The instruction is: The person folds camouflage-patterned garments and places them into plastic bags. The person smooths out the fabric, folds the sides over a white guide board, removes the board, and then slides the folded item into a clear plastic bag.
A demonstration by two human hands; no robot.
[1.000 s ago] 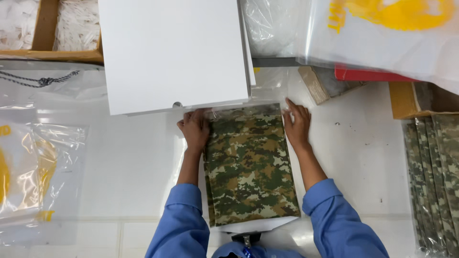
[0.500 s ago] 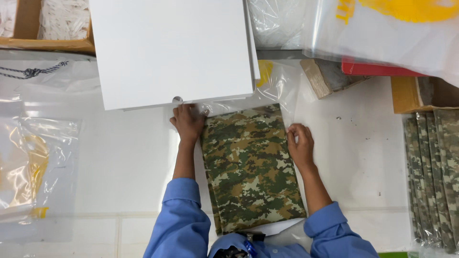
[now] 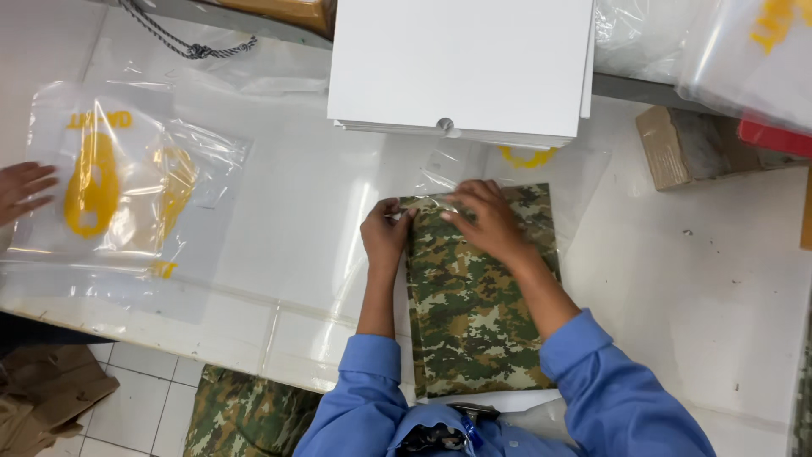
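A folded camouflage cloth (image 3: 478, 317) lies flat on the white table (image 3: 702, 288) in front of me, partly inside a clear plastic bag (image 3: 584, 182). My left hand (image 3: 385, 237) pinches the bag's edge at the cloth's top left corner. My right hand (image 3: 486, 222) rests palm down on the upper part of the cloth, fingers spread toward the left hand. Both arms wear blue sleeves.
A stack of white boards (image 3: 461, 68) lies just beyond the cloth. Clear bags with yellow print (image 3: 110, 186) lie at the left, where another person's hand (image 3: 21, 190) touches them. A cardboard box (image 3: 689, 144) sits at the right. More camouflage cloth (image 3: 245, 415) lies on the floor.
My right hand has moved from the cloth's right edge to its top, close to my left hand. The view has shifted so the cloth sits further right and another person's hand appears at the left.
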